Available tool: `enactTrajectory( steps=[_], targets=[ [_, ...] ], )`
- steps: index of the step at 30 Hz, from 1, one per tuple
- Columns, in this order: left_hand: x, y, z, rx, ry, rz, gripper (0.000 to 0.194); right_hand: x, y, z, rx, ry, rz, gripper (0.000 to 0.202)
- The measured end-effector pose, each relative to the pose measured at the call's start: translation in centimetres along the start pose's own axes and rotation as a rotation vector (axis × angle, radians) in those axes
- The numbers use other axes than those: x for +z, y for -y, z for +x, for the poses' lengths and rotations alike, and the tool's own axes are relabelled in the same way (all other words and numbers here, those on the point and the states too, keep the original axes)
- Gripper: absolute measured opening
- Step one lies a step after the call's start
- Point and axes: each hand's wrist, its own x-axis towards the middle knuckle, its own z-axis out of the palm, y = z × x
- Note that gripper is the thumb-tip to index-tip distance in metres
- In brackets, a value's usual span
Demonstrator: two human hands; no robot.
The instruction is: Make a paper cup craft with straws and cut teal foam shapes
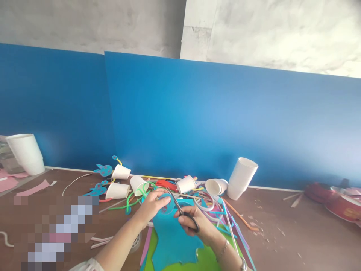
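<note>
My left hand (pixel 154 203) pinches a round blue paper cutout (pixel 168 206) that has reddish drawn marks on it. A pair of scissors (pixel 184 214) with black handles is in my right hand (pixel 194 222), its blades reaching up beside the cutout's right edge. Whether the blades touch the paper I cannot tell. Beneath both hands lies a blue sheet (pixel 176 244) with an uneven cut edge, resting on a green sheet (pixel 210 259).
Paper cups (pixel 186 184) lie on their sides behind my hands, some with blue animal-shaped cutouts (pixel 105 170). A cup stack (pixel 242 178) stands right, another (pixel 26 154) left. Pipe cleaners (pixel 120 207), tape (pixel 136 242) and paper scraps surround the sheets. A blue partition (pixel 225 124) rises behind.
</note>
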Motion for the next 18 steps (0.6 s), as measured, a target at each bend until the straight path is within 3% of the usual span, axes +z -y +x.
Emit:
enactTrajectory(
  steps=[18],
  targets=[
    [-0.45,0.08,0.09,0.061,0.098,0.081,0.025,0.35,0.14,-0.14,0.018,0.018,-0.045,0.036]
  ],
)
